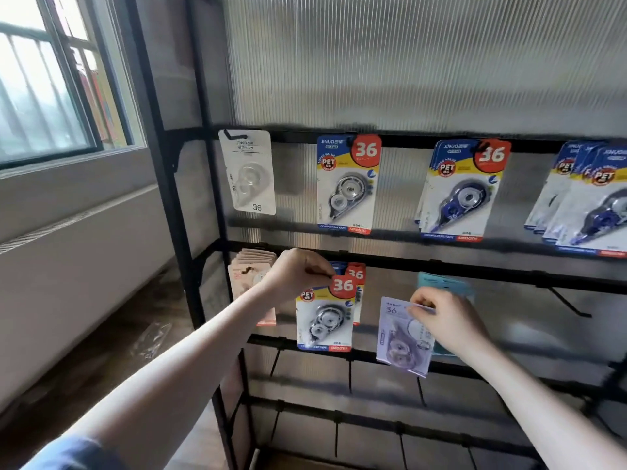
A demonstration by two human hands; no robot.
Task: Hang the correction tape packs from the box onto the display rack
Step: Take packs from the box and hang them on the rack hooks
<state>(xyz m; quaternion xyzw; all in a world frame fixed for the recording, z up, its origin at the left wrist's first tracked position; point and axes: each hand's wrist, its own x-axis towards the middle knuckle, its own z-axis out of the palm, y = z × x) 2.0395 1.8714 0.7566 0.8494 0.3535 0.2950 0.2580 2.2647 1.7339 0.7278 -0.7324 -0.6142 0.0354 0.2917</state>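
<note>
My left hand (298,271) pinches the top of a blue-and-yellow correction tape pack (324,317) with a red "36" badge, at a hook on the second rail of the black display rack (441,262). Another pack of the same kind hangs just behind it. My right hand (444,318) pinches the top edge of a pale purple pack (402,337), which it holds in front of a teal pack (441,283) on the same rail. On the top rail hang a white pack (249,173) and several blue "36" packs (347,184). The box is out of view.
Pink packs (251,276) hang at the second rail's left end. A bare hook (570,305) sticks out to the right of my right hand. Lower rails carry bare hooks (349,374). A window and a wall ledge are at the left, with clear wrapping (152,339) on the floor.
</note>
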